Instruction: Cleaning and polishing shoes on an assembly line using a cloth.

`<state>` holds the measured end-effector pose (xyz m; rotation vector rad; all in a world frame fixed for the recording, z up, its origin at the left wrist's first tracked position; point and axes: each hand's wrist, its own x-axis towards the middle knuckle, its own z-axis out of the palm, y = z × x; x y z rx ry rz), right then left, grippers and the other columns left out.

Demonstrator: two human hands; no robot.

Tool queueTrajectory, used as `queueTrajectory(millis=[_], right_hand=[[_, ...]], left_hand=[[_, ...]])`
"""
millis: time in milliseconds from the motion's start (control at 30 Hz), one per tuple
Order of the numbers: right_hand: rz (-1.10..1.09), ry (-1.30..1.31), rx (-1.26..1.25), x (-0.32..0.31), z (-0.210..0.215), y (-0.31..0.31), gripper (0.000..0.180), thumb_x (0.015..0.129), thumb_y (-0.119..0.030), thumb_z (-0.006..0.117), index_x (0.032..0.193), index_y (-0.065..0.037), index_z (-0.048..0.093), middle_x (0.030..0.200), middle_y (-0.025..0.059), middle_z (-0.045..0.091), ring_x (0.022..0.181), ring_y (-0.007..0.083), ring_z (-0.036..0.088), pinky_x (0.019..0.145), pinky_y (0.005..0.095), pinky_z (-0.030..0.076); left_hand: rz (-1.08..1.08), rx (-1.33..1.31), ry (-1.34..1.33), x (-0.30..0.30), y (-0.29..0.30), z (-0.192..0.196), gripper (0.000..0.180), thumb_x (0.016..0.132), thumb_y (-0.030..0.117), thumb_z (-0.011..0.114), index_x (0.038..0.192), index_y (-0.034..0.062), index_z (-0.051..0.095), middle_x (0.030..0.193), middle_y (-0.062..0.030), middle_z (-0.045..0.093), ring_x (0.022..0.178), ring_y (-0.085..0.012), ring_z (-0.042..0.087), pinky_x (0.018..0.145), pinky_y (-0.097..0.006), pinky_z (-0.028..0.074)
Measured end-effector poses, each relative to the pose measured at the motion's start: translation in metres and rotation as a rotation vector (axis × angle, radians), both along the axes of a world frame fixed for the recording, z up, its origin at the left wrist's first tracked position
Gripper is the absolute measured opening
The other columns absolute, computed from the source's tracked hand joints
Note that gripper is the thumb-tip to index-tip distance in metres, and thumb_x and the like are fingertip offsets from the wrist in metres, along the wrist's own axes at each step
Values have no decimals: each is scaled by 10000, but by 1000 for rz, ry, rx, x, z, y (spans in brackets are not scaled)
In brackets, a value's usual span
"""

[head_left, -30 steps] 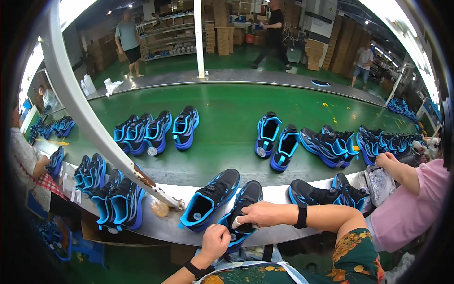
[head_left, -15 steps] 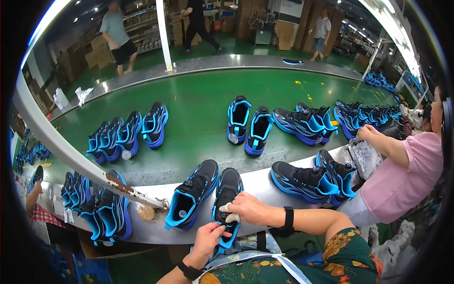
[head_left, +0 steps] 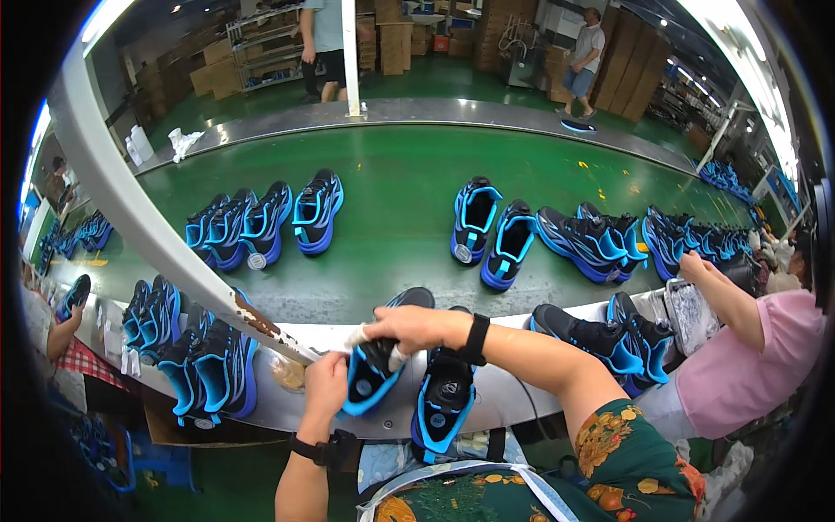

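Black-and-blue sneaker (head_left: 380, 365) lies on the grey bench edge (head_left: 513, 396) directly ahead of the person, long axis running away from the body, toe toward the green conveyor belt (head_left: 400, 217). Left hand (head_left: 323, 384) is closed on the near heel end, steadying it. Right hand (head_left: 409, 326) reaches across from the right and is curled over the shoe's collar, pinching a white cloth (head_left: 358, 336). Both hands are in contact; the left is nearer the body. Its mate (head_left: 445, 391) sits just beside on the right, parallel. Further sneakers (head_left: 209, 374) crowd the left, another pair (head_left: 609, 339) the right, near a co-worker's arm (head_left: 726, 296). Open room lies ahead on the belt.
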<state>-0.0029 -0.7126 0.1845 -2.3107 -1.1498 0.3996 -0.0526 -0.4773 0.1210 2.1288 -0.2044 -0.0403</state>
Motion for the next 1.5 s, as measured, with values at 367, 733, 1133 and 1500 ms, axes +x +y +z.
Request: queueTrajectory(millis=[367,733,1133,1500], right_hand=[[223,-170,-136,-47,26,17,501,722,-66,699,1202,-143,575,909,151,569,787,357,636,654,445,508],[251,-114,-305,-48,23,31,529,727,-92,695,1239,-98,560,847,158,619,769,350,664,640,439,523],[198,-169,-371,-53,29,40,405,726,-117,714,1077,-9,544,842,188,643,791,358,662,671,452,511],[-114,87,65,-74,15,19,237,864,-54,607,1098,-22,593,852,177,613,817,363,640,694,417,498]], left_hand=[[108,-38,72,-53,5,-18,258,836,100,624,1069,-2,663,833,-127,661,717,-259,634,699,-337,509],[121,-4,-196,-75,-3,23,208,819,128,699,930,-23,611,805,-136,615,684,-286,597,659,-368,500],[-63,-365,756,-59,15,44,286,938,294,617,880,19,668,712,-57,666,529,-71,496,477,-236,370],[128,-828,539,-92,-14,30,99,877,-25,620,965,-1,580,882,-70,652,794,-142,640,762,-248,502]])
